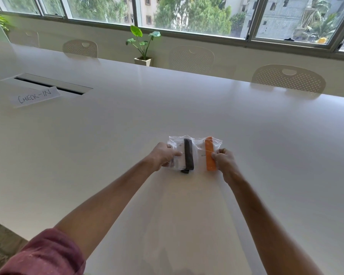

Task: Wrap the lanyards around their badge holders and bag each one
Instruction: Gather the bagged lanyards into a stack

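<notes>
On the white tabletop (pixel 187 108) lie two clear bags side by side: left hand (pixel 163 155) fingers grip the black-lanyard bag (pixel 184 153), right hand (pixel 223 158) fingers pinch the orange-lanyard bag (pixel 208 152).

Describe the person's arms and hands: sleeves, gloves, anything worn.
Both hands, the left hand and the right hand, are bare, with no gloves, rings or watch visible. The left arm has a dark red sleeve pushed up to the elbow. The right forearm is bare; no sleeve shows.
</notes>
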### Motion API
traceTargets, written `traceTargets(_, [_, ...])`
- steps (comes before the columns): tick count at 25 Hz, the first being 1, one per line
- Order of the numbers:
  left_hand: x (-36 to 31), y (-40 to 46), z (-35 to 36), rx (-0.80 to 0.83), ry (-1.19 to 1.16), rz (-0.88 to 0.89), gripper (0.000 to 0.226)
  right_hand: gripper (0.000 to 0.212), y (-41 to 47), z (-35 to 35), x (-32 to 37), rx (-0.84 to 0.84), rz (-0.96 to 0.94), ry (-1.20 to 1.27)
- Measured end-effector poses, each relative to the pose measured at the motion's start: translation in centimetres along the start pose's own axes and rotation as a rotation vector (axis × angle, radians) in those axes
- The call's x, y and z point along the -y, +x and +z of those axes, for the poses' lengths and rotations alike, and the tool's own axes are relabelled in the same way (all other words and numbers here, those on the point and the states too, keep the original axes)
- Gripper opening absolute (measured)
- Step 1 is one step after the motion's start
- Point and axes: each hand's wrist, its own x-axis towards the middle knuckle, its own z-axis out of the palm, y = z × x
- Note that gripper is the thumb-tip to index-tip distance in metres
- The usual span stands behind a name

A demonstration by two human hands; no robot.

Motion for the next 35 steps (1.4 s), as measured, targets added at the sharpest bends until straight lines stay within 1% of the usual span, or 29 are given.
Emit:
traceTargets(2, [0.4,-0.2,0.2,-0.036,-0.015,-0.001,0.017,0.012,0.1,0.0,-0.1,0.007,0.007,0.013])
traceTargets(6, [1.4,-0.6,0.1,-0.085,-0.11,-0.051,0.011,0.014,0.4,0.6,-0.1,0.033,0.037,0.028])
traceTargets(10, [2.0,-1.4,-0.8,-0.131,-0.226,-0.078,0.015,0.014,0.5,1.6,0.6,0.081,0.061,0.036])
traceTargets(14, [2.6,-2.6,-2.4,-0.182,-0.369,-0.089,0.025,0.011,0.1,4.1,1.6,0.235,0.085,0.056])
traceTargets(18, [3.7,-4.0,-5.0,-0.282,-0.467,-0.096,0.019,0.01,-1.3,8.4,2.8,0.362,0.064,0.057])
traceTargets(22, [5.0,-5.4,-8.7,-0.376,-0.565,-0.102,0.019,0.007,-2.4,12.8,4.2,0.479,0.054,0.029])
traceTargets(25, [5.6,-6.0,-12.1,-0.449,-0.594,-0.09,0.022,0.006,-2.9,16.7,5.8,0.542,0.045,0.02])
traceTargets(30, [6.5,-5.6,-19.4,-0.492,-0.65,-0.083,0.017,0.008,-4.0,24.6,8.4,0.605,0.015,-0.01])
traceTargets(35, [6.6,-3.5,-28.2,-0.512,-0.665,-0.058,0.015,0.014,-3.8,33.6,12.0,0.611,-0.022,-0.043])
